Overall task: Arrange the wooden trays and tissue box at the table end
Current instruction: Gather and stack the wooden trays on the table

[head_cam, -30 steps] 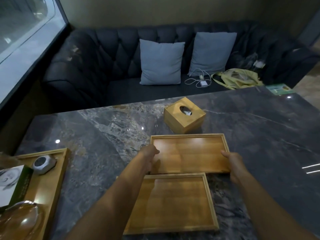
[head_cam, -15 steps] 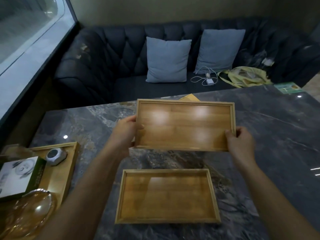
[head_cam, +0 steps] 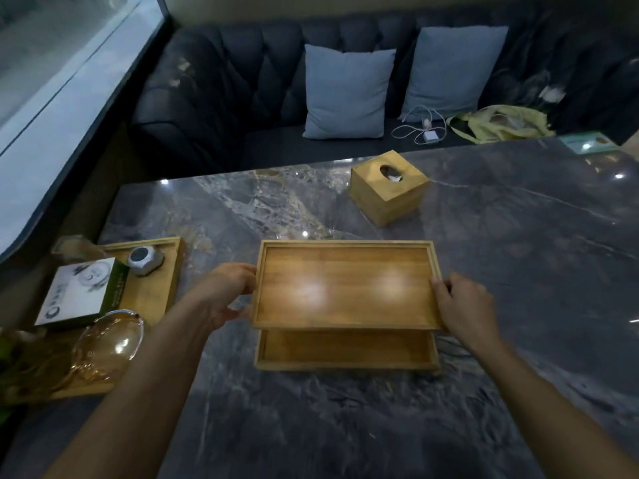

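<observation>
1. Lower wooden tray [head_cam: 345, 350] lies flat on the marble tabletop [head_cam: 345, 426], its far part hidden under the tray held above it.
2. Left hand [head_cam: 221, 299] and right hand [head_cam: 465, 307] each clasp a short end of the upper wooden tray [head_cam: 345, 285], which is level and seems slightly raised.
3. Risk: rims misaligned on lowering; the tray catches, rocks or pinches fingertips under the ends.
4. Left: amber glass bowl [head_cam: 107, 344] on a side tray [head_cam: 166, 271]; a wide elbow swing could knock it.
5. Far: wooden tissue box [head_cam: 389, 186] sits skewed near the tabletop's far edge, apart from both trays.
</observation>
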